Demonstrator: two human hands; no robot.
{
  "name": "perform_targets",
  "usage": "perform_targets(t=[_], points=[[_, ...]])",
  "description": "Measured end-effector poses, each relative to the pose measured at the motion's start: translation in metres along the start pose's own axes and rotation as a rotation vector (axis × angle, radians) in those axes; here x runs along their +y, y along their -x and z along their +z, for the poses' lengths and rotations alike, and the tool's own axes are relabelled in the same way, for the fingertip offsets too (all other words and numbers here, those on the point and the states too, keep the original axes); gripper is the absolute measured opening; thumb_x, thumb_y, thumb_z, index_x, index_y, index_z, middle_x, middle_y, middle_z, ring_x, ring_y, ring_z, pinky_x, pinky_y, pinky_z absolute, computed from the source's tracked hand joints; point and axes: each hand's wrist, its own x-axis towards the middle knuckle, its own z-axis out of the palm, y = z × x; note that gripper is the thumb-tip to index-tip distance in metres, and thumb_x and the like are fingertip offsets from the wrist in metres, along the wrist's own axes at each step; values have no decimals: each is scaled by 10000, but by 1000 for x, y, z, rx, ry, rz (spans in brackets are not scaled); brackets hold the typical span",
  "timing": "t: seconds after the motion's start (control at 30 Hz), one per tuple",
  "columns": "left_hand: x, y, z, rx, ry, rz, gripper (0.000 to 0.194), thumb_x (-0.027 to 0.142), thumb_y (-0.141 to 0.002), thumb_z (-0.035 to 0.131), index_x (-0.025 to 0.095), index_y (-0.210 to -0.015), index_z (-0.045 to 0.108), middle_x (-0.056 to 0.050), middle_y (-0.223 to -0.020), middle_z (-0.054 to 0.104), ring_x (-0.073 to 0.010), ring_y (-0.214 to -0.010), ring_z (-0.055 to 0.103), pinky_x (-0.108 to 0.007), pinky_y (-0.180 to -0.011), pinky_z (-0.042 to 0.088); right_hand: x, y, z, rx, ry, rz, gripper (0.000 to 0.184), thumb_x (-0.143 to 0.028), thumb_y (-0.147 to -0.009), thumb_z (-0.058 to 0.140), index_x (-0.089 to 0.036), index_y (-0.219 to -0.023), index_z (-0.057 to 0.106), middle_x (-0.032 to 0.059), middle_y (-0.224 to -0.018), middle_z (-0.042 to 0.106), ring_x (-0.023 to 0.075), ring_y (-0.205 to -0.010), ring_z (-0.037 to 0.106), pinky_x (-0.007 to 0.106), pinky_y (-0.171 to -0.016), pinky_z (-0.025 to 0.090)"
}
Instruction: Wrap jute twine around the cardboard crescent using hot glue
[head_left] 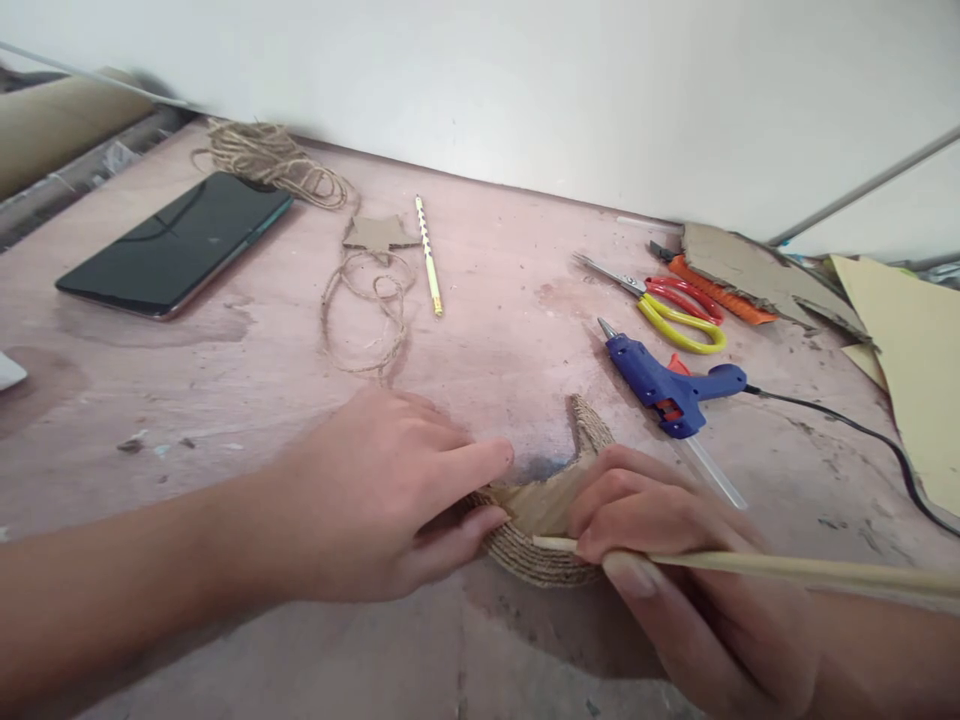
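A crescent-shaped piece of cardboard (544, 508) lies low in front of me, with rows of jute twine (534, 566) along its outer curve. One pointed tip, also covered in twine, sticks up behind my right fingers. My left hand (375, 490) pinches the crescent's left end between thumb and fingers; its fingertips are partly hidden. In my right hand (675, 550) is a thin wooden stick (810, 572), gripped near its end, the tip touching or just above the twine rows. A loose strand of twine (326, 330) runs from near my left hand toward the back.
At the back left are a twine bundle (259, 160), a phone (176, 245) and a cardboard star (379, 233). A pencil (428, 255) lies mid-table. To the right are scissors (686, 315), a corded blue glue gun (660, 385), an orange cutter (720, 290) and cardboard scraps (757, 265).
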Motion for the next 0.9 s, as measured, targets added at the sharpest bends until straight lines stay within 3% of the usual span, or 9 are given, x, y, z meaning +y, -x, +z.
perform_targets(t=[0.3,0.9], points=[[-1,1,1,-12,3,-13,218,287,-1138,583,276,-954,467,57,-752,641,-211,-662,634,-390,-638,322,-1,-1,-3,-28,36,5,131,-110,-1086,565,-240,-1102,569,-10,-859,662,173,-741,634,373,-749,558],[1,0,-2,17,9,7,232,269,-1146,570,261,-927,494,55,-738,628,-187,-652,610,-365,-626,345,-1,-2,2,35,78,0,160,-89,-1047,579,-246,-1070,561,-18,-800,643,170,-688,619,349,-712,540]])
